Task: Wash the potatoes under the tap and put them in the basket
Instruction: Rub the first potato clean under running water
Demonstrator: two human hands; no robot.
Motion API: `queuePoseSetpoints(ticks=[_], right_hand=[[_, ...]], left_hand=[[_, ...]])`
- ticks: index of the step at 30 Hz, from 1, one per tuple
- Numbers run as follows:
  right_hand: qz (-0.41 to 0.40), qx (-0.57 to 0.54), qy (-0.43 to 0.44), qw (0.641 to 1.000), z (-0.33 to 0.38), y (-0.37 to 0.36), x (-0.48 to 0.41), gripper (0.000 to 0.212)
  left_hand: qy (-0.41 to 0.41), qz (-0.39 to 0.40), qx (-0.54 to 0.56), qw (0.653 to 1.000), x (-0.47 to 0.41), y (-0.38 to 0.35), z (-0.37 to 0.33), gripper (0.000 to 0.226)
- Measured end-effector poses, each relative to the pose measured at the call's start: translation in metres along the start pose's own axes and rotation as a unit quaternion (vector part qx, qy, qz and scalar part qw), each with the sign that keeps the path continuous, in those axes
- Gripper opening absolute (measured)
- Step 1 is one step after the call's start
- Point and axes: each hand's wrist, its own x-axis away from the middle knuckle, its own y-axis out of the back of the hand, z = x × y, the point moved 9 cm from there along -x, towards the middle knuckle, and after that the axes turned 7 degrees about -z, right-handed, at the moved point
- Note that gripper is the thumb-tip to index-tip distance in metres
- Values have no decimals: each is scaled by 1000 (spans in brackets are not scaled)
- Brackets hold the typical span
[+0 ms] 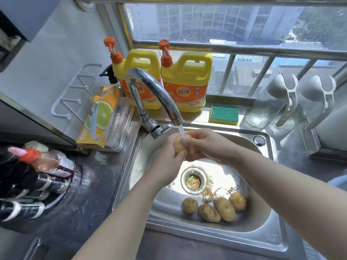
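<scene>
Both hands hold one pale potato (178,146) under the running water of the chrome tap (150,87), above the steel sink (259,233). My left hand (169,162) grips it from the left and below. My right hand (202,145) wraps over it from the right, hiding most of it. Several brown potatoes (216,208) lie in a row on the sink floor at the near right, close to the drain strainer (193,181). No basket is in view.
Two yellow detergent jugs (185,81) and a green-yellow sponge (224,114) stand behind the sink by the window. An orange box (99,117) lies to the left. Dark bottles (33,184) crowd the left counter. Glass jars (272,104) stand at the right.
</scene>
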Motion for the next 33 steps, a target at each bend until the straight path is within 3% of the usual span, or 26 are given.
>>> queuePoseSetpoints(ticks=[4, 9, 14, 18, 22, 27, 30, 33], right_hand=[[45, -45, -52, 997, -4, -2, 3, 30], [-53, 139, 47, 988, 4, -1, -1, 31], [47, 15, -27, 998, -5, -6, 2, 25], [-29, 0, -6, 1000, -1, -1, 0, 22], [-31, -55, -33, 997, -2, 2, 5, 31], [-127, -33, 27, 991, 3, 6, 9, 18], [-197, -62, -5, 978, -4, 12, 8, 36], [-190, -81, -18, 978, -4, 11, 6, 40]], left_hand=[[18, 19, 1, 1000, -2, 0, 5, 52], [19, 18, -12, 1000, -3, -2, 7, 56], [14, 22, -4, 1000, -7, 1, 8, 50], [-12, 23, -2, 1000, -9, 2, 2, 48], [-25, 36, 24, 999, -8, 1, -2, 45], [-21, -13, 108, 994, -8, 2, -3, 35], [-50, -43, 79, 995, -3, 2, -4, 41], [-56, -76, 75, 993, -2, 2, 0, 36]])
